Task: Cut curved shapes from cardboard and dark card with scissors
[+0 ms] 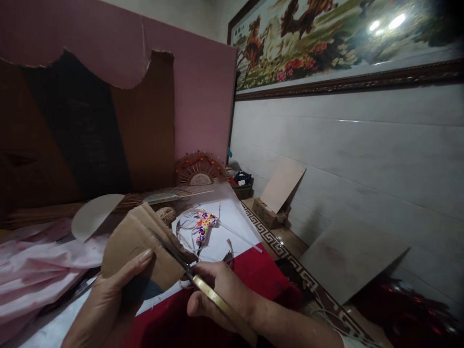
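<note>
My left hand [119,280] grips a rounded piece of brown cardboard [126,239], thumb flat on its face. A dark blue patch shows near the cardboard's lower edge. In my right hand [228,295] is a pair of scissors [213,292] with gold-coloured handles. Their dark blades lie along the cardboard's right edge, where a strip stands apart from the main piece. Just beyond, a small floral-patterned figure [206,222] with a white stick lies on a white sheet [228,227]. A ball of twine [166,215] sits behind the cardboard.
Red cloth [253,275] lies under my forearms; pink fabric [39,270] is bunched at left. A large cut cardboard panel [152,121] stands behind, near a beaded fan-shaped piece [200,169]. A pale half-round sheet [96,215] leans left. Boxes [270,212] stand by the wall.
</note>
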The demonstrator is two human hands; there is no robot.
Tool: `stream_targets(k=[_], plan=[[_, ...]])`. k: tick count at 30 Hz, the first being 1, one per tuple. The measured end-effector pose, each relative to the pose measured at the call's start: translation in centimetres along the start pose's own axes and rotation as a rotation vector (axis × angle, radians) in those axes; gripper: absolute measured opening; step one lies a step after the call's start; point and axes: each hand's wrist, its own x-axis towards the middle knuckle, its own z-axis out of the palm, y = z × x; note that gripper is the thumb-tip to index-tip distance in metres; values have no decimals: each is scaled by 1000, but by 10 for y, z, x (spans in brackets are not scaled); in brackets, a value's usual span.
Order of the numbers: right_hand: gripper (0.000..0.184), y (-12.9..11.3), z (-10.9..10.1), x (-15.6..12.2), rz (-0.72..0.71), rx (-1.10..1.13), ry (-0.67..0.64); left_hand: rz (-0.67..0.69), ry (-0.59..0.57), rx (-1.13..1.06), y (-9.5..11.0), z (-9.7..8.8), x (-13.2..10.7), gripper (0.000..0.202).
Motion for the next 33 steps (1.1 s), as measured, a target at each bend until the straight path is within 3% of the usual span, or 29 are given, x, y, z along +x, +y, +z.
stream_targets(k=[7, 12, 18, 25, 33], plan=[[76, -4, 1, -5, 9, 44, 28, -18, 18, -19, 5, 8, -8, 46], [73, 4, 7, -6, 11, 29, 90, -20, -41, 1, 3, 8, -8, 49], [61, 3, 9, -5, 7, 43, 113, -46, 7, -10, 1, 7, -5, 43], [63, 8, 8, 6, 182, 243, -27, -116, -34, 10, -1, 6, -2, 37], [67, 1, 5, 10, -9, 30, 22, -81, -15, 54, -7, 3, -3, 25]])
